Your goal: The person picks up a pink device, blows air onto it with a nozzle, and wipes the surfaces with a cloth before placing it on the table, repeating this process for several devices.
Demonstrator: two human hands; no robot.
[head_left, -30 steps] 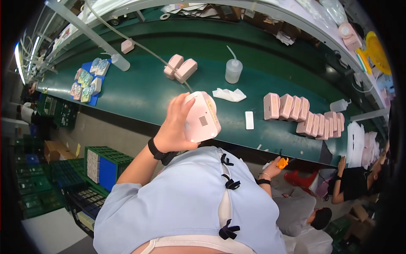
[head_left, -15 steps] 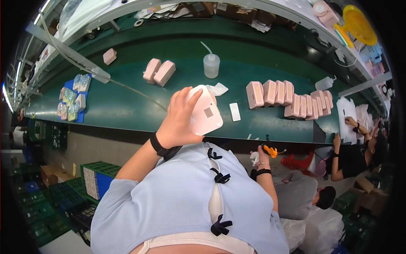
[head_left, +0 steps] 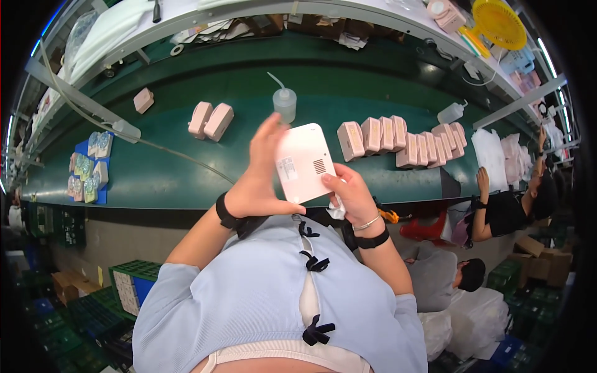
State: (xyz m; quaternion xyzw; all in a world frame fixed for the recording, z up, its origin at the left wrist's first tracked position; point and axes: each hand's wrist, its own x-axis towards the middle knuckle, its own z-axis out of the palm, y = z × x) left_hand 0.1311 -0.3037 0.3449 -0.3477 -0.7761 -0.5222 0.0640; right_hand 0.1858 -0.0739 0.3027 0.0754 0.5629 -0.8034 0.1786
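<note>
A flat, rounded pink-and-white plastic device [head_left: 303, 165] is held up in front of my chest, its underside with a slotted vent and a pale label facing me. My right hand [head_left: 353, 194] grips its lower right corner, thumb on the face. A crumpled white tissue [head_left: 336, 210] is tucked in the same hand's fingers. My left hand [head_left: 255, 177] is beside the device's left edge, fingers and thumb spread wide, fingertips slightly blurred. Behind the device stands a clear squeeze bottle [head_left: 285, 105] with a bent spout.
Pink devices [head_left: 373, 135] stand in a row on the green bench [head_left: 186, 168], with two more [head_left: 211, 120] at left. Patterned pieces lie on a blue tray [head_left: 107, 163]. A hose [head_left: 168, 144] crosses the bench. Co-workers sit at right, one with a hand [head_left: 483, 180] on the bench.
My right hand has risen from the lower right with the tissue and taken hold of the device. My left hand has loosened and moved off its face. The whole view has shifted slightly.
</note>
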